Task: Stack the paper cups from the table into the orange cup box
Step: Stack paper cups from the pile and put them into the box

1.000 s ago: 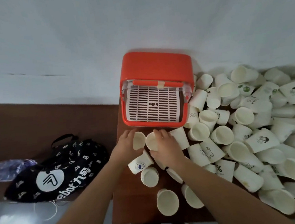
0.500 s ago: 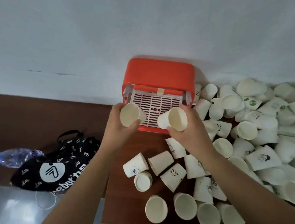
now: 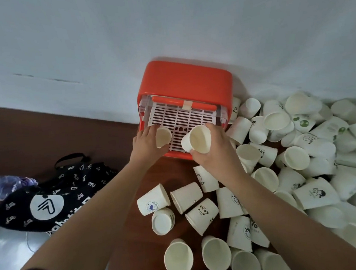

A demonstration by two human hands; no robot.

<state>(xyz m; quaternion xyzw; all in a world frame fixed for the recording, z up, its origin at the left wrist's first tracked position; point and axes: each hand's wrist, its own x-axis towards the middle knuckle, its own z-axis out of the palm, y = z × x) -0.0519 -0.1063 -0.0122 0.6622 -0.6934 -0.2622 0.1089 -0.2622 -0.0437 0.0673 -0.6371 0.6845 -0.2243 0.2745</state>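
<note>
A plain white paper cup (image 3: 163,137) sits in the left hand (image 3: 146,144), fingers curled round it, over the slatted tray of the orange cup box (image 3: 185,80) at the desk's (image 3: 176,171) far edge — the right hand (image 3: 215,153) grips a second cup (image 3: 197,140) alongside, its mouth facing me. Loose cups (image 3: 304,166) crowd the desk's right side.

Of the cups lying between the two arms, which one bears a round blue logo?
The leftmost cup of that group. It alone has a blue logo, while the panda cup near it is printed in black.
</note>
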